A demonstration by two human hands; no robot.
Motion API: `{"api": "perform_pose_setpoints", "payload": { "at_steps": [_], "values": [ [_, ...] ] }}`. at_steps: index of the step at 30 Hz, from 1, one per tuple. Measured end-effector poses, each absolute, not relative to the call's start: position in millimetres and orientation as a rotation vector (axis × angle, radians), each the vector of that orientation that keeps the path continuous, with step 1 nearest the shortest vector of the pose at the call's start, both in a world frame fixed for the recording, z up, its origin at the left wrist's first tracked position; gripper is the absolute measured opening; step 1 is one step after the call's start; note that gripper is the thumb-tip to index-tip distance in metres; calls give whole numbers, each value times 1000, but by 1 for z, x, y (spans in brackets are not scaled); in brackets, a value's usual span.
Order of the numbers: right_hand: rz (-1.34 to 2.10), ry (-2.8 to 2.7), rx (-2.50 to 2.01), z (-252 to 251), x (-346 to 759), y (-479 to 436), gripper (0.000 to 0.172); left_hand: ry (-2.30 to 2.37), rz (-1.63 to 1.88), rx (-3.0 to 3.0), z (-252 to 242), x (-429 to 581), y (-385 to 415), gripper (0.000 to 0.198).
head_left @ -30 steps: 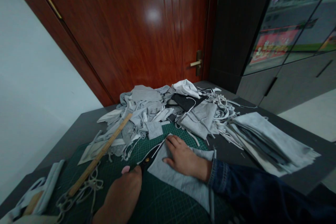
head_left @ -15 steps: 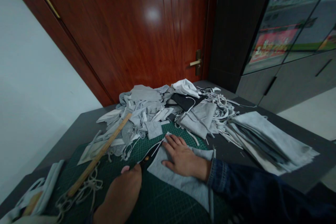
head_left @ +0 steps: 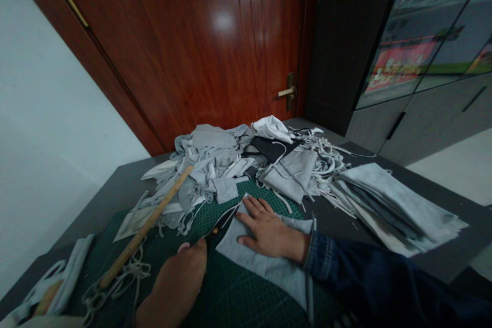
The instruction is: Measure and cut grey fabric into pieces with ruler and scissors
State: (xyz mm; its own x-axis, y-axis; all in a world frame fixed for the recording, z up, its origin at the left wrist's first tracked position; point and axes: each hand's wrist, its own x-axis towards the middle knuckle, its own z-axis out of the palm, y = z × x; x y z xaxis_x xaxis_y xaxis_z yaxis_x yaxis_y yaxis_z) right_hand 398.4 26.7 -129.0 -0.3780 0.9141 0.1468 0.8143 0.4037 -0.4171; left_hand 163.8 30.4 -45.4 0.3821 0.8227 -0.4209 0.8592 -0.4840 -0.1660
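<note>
My left hand (head_left: 179,274) is closed around the handles of a pair of scissors (head_left: 215,231), with dark blades and a bit of pink handle showing. The blades lie along the left edge of a piece of grey fabric (head_left: 246,261), where a narrow pale strip runs beside the edge. How far apart the blades are is hard to make out. On that same fabric my right hand (head_left: 265,228) lies flat, fingers stretched toward its far corner. Beneath them is a green cutting mat (head_left: 219,287) with a grid.
A wooden ruler-like stick (head_left: 149,223) lies slanted on the left, over tangled cords (head_left: 132,269). Behind the mat is a heap of grey scraps (head_left: 215,138) with a black cloth (head_left: 271,149). Folded fabric (head_left: 400,200) is stacked right. A wooden door (head_left: 184,46) stands beyond the table.
</note>
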Motion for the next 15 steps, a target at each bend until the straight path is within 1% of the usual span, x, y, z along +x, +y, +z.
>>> {"api": "perform_pose_setpoints", "payload": {
  "at_steps": [6,12,15],
  "values": [
    [397,-2306,-1493,-128,398,26,70,1459,-671,2611,-47,157,32,54],
    [401,-2308,-1483,-126,398,25,69,1536,-663,2592,-49,160,36,55],
    [399,-2301,-1483,-127,398,26,67,1557,-727,2574,-46,164,35,54]
  ]
}}
